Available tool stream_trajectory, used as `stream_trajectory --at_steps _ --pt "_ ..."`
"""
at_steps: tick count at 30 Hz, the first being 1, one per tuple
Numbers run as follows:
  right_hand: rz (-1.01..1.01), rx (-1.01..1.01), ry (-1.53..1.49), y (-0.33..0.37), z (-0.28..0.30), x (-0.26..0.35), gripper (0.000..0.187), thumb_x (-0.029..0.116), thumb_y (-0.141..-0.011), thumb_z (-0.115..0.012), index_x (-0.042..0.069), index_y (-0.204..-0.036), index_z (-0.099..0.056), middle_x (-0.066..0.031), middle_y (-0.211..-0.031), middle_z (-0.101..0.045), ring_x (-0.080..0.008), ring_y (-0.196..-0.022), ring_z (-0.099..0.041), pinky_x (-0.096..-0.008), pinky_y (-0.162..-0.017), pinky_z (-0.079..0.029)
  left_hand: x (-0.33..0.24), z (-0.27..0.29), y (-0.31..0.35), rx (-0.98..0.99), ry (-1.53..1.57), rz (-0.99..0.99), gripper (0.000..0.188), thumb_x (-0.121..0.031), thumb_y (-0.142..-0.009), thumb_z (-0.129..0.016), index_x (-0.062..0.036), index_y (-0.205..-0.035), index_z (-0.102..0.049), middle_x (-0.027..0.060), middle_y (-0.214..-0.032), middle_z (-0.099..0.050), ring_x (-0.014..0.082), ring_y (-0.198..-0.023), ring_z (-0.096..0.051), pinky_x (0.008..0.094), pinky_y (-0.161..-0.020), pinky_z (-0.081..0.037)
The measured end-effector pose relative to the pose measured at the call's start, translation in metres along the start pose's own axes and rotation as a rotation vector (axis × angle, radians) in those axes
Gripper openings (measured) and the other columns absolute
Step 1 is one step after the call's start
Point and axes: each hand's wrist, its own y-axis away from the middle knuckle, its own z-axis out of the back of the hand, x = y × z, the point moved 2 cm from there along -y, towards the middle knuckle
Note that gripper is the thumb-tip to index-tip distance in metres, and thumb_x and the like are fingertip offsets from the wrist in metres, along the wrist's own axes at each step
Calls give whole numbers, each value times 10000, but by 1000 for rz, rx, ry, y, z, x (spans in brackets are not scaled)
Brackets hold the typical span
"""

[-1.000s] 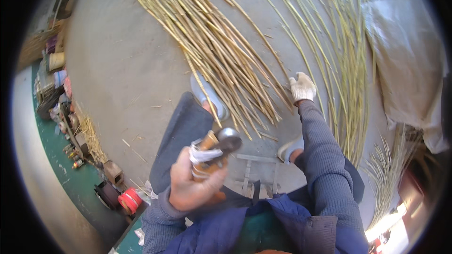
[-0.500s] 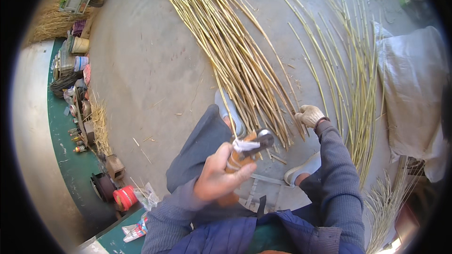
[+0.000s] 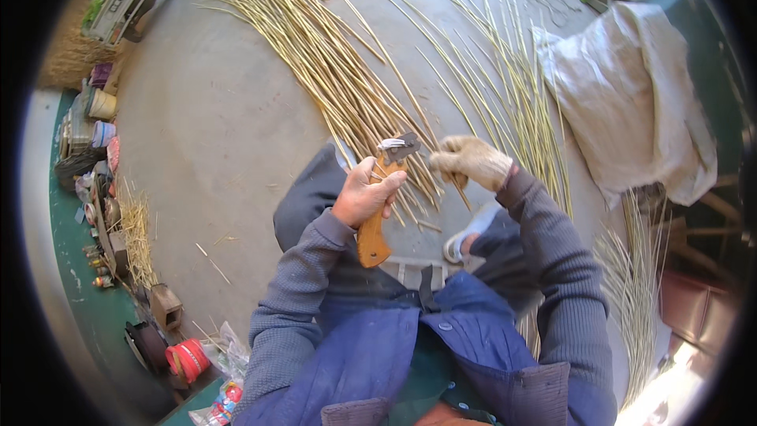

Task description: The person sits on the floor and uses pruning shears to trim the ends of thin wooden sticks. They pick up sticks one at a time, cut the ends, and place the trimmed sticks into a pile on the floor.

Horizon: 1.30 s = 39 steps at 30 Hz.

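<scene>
- Pale reed stalks (image 3: pixel 347 71) fan across the concrete floor (image 3: pixel 213 134); a second, thinner spread (image 3: pixel 512 95) lies to their right.
- Grey-white sack (image 3: pixel 631 102) sits right of the thin spread.
- Red round container (image 3: pixel 188 359) and small jars (image 3: pixel 101 102) line the floor's left edge, far from the stalks.
- Left hand (image 3: pixel 364 196) is clamped on an orange-handled knife (image 3: pixel 377 217), blade at the stalks' near ends.
- Gloved right hand (image 3: pixel 471 161) is closed, pinching one stalk (image 3: pixel 456 189) just beside the blade.
</scene>
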Motion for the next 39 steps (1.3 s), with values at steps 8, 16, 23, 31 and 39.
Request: stream_trajectory --at_steps 8,16,23,31,39 --pt "140 -93 -75 51 -47 36 313 354 -999 -751 44 -1039 -745 34 -787 -636 -53 -681 -536 -234 -636 -468 11 -45 134 226 22 226 310 -221 -1032 -723 2 -1172 -561 18 -718 -592 94 -504 -581 242 -452 -486" --pt "269 -211 -168 65 -82 44 319 343 -1000 -763 31 -1060 -743 24 -808 -668 -43 -665 -553 -219 -597 -460 19 -51 167 223 -13 198 340 -277 -1022 -740 -13 -1100 -539 28 -738 -597 91 -505 -577 243 -461 -489" --pt "330 -221 -353 69 -101 45 280 311 -1014 -757 34 -1015 -714 16 -771 -644 -35 -608 -509 -202 -545 -414 13 -50 174 138 -57 100 347 -273 -1014 -750 -7 -1082 -538 18 -721 -602 85 -502 -590 236 -448 -488" --pt "241 -243 -244 79 -116 43 303 338 -1010 -757 48 -954 -690 6 -773 -655 -40 -628 -542 -226 -540 -438 18 -41 175 40 -173 76 334 -255 -996 -772 -15 -1037 -543 21 -726 -608 84 -492 -582 240 -439 -482" --pt "223 -124 -61 94 -132 29 353 367 -1006 -739 17 -1050 -729 -32 -884 -716 -93 -775 -651 -256 -661 -523 26 -29 180 -1 -210 46 304 -215 -985 -772 -9 -1041 -555 25 -728 -609 84 -487 -563 248 -435 -459"
